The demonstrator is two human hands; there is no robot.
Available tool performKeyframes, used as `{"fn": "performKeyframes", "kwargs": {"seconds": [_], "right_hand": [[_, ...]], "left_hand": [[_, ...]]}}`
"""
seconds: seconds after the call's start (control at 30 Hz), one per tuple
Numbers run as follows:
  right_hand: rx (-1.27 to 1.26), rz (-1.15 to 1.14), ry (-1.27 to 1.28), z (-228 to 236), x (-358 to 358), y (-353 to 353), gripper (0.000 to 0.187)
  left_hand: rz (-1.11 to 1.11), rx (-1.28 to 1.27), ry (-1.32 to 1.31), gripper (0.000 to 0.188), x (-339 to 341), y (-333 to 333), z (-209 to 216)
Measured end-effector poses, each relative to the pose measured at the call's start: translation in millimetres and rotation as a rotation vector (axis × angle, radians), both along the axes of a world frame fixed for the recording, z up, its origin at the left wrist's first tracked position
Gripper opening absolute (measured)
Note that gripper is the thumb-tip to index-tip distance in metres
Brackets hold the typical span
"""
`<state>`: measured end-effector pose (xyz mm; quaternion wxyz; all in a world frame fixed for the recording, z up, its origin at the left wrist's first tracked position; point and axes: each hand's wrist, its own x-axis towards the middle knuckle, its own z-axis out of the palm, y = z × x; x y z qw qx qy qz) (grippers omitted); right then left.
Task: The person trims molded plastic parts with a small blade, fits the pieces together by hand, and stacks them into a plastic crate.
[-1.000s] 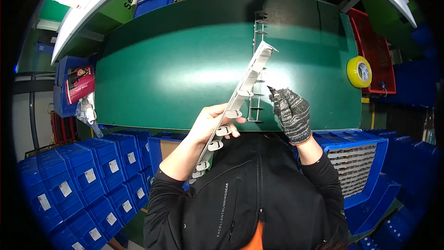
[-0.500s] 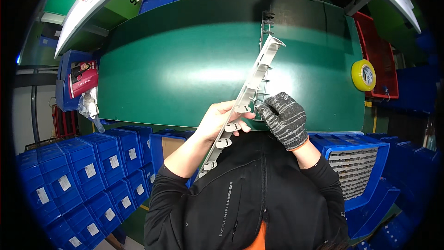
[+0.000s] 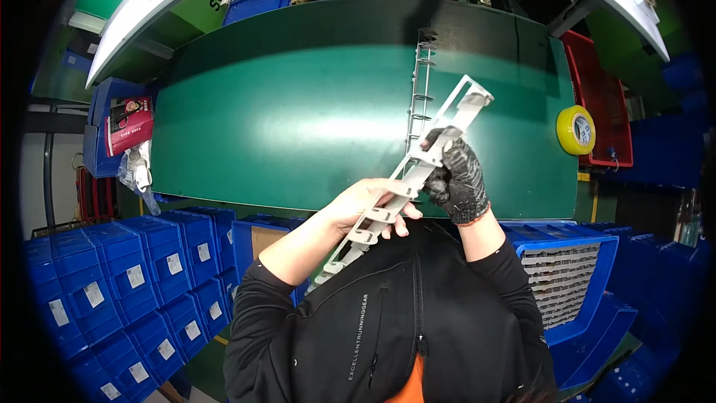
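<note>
A long, pale grey strip [image 3: 468,110] with several rounded tabs runs slantwise over the near edge of the green table, from my chest up to the right. My bare left hand [image 3: 356,204] is closed around its lower middle, the fingertips showing past its right edge. Higher up, my right hand [image 3: 464,185], in a dark grey knitted glove, grips the strip with its fingers curled over it. A second slim piece [image 3: 410,119], rail-like with several thin cross tabs, lies lengthwise on the table behind the held strip, which covers its near end.
The green table [image 3: 261,134] spans the middle. Yellow tape [image 3: 576,130] stands at its right edge beside a red bin [image 3: 617,123]. At left, a blue box [image 3: 97,138] holds a red packet [image 3: 130,125]. Stacked blue crates [image 3: 119,276] and a crate of grey parts [image 3: 608,272] flank me.
My right hand has risen along the strip and now grips it higher up. The strip has turned and its far end has swung right and nearer. The view has shifted slightly.
</note>
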<state>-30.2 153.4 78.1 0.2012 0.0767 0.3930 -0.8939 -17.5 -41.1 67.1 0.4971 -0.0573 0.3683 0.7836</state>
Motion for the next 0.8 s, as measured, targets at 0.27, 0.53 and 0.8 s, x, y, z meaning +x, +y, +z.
{"fn": "performKeyframes", "kwargs": {"seconds": [0.27,0.53,0.8], "right_hand": [[-0.121,-0.45,0.119,32,-32,18,0.041],[0.422,-0.337,0.11,-9,-5,25,0.036],[0.857,-0.369,0.518,-14,4,21,0.027]], "left_hand": [[-0.035,-0.348,0.488,0.038,-4,-35,21],[0.031,-0.328,0.371,0.033,-1,-38,15],[-0.021,-0.284,0.319,0.031,-3,-36,14]]}}
